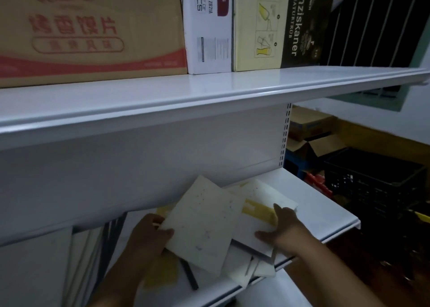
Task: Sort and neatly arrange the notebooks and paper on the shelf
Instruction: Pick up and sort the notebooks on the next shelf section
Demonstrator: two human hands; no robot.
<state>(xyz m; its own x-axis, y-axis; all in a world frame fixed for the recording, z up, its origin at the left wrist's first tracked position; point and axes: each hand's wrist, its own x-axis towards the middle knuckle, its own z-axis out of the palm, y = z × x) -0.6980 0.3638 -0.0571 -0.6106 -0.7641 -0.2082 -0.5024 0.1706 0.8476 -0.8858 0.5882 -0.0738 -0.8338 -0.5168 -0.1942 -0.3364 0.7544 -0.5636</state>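
white shelf (209, 92), black crate (372, 178) (right); dim light

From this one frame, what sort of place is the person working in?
Probably a shop stockroom or storeroom: white metal shelves with a slotted upright, product cartons on the upper shelf, open cardboard boxes and a black plastic crate beside it.

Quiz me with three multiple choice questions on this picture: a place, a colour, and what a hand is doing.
1. Where is the black crate? A. low, right of the lower shelf B. on a chair C. hanging overhead
2. What colour is the big box at the upper shelf's left? A. blue B. brown C. green
3. What is the left hand doing? A. hanging empty B. pointing upward C. gripping a pale notebook
1 A, it sits beyond that shelf's end; 2 B, brown cardboard, red print; 3 C, thumb over the notebook's edge.
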